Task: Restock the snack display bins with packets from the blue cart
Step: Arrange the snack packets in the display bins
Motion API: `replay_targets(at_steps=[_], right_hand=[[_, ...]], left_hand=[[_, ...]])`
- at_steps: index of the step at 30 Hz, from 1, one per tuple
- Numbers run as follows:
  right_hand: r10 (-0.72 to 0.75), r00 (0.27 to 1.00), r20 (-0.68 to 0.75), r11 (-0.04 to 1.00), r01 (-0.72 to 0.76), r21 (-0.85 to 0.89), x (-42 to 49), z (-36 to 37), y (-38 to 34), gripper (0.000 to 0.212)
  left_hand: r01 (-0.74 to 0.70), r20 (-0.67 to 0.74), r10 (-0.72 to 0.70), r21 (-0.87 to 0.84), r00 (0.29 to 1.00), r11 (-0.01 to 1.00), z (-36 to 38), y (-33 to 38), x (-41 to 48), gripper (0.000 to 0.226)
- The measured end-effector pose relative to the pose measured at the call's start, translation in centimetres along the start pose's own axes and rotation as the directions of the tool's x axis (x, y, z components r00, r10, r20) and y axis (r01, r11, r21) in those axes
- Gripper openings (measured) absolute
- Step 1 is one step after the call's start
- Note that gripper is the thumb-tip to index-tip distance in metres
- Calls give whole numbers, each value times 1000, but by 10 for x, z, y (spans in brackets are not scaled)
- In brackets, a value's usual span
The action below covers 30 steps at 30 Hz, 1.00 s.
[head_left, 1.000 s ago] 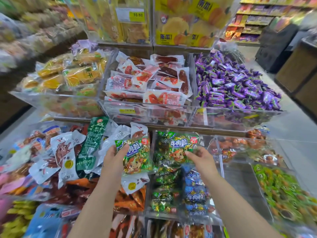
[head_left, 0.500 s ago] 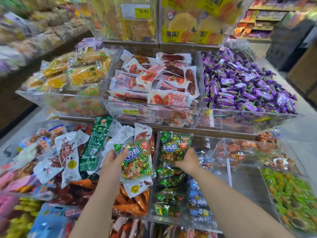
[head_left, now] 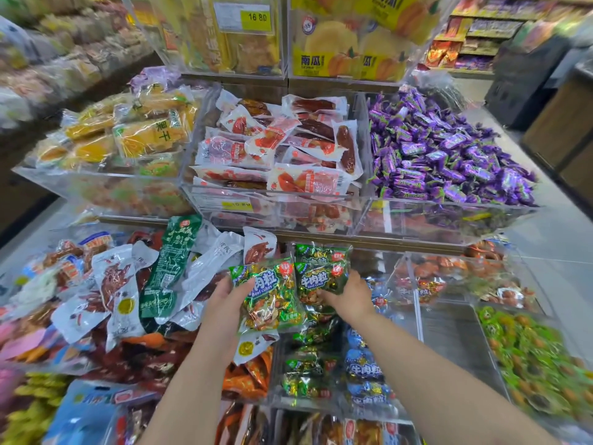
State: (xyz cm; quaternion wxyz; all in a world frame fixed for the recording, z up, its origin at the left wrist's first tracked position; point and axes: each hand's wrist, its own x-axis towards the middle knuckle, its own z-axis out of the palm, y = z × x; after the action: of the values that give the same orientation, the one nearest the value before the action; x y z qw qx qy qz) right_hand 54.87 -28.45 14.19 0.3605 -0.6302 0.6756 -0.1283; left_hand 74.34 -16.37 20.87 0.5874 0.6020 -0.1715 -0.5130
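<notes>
Left packet (head_left: 269, 298) nearer right packet (head_left: 322, 277)

- Shop, snack section.
- Tiered clear display bins (head_left: 417, 221) heaped with sealed packets, among them purple sweets (head_left: 449, 155).
- Yellow price label (head_left: 255, 17) reading 16.80.
- Stocked shelves (head_left: 481, 28) beyond the aisle.

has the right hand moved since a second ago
Yes: the right hand, holding a green beef-cube packet, shifted left, away from the clear bin divider.

Bare bin floor (head_left: 455, 345) lies open beyond clear divider (head_left: 416, 303).
</notes>
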Motion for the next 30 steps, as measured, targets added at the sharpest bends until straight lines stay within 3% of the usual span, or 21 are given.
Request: replay_targets(at_steps=[6,8,9,11,13,15,17,20,22,24,26,28,30], right_hand=[[81,996,28,995,-83,60,1,1,-20,123],[101,994,-50,984,-92,154,-5,-2,-21,124],[83,988,-127,977,-56,207,-10,-4,-20,117],[10,969,-245,937,77,340,-23,-10,-14,82],[-55,994,-94,803,100,587,-37,-16,-8,49],[-178,957,230,699,-42,714,-49,-22,-5,67],[-191,906,378,783,-91,616,-52,-23,0,81],[-111,972,206,832,-22,554,-42,-31,14,57],[-60,994,94,837,-1,548,-36,-40,22,49],[-19,998,65,850,-19,527,-29,-43,28,64],[-18,997,80,885,-21,465,-24,-37,30,74],[-40,995,94,911,-2,413,-22,-27,26,74],[-77,993,88,935,41,351,-19,-16,20,70]], left_hand=[[10,9,-10,5,1000,1000,1,0,-2,81],[0,40,0,4,999,1000,2,-1,-2,82],[-8,61,8,5,998,1000,4,-2,-2,82],[-28,118,25,26,993,999,10,-5,-3,80],[-59,182,43,84,982,995,20,-9,-3,78],[-105,236,58,190,970,976,31,-12,-2,66],[-171,268,74,358,961,918,40,-15,2,48],[-256,227,134,680,965,687,43,-18,10,25],[-326,242,246,856,938,400,40,-24,13,21],[-312,288,297,949,910,36,39,-32,15,31],[-244,297,287,948,911,-206,41,-36,16,37],[-237,314,258,928,914,-289,44,-34,19,36],[-240,319,245,922,916,-304,46,-34,24,31]])
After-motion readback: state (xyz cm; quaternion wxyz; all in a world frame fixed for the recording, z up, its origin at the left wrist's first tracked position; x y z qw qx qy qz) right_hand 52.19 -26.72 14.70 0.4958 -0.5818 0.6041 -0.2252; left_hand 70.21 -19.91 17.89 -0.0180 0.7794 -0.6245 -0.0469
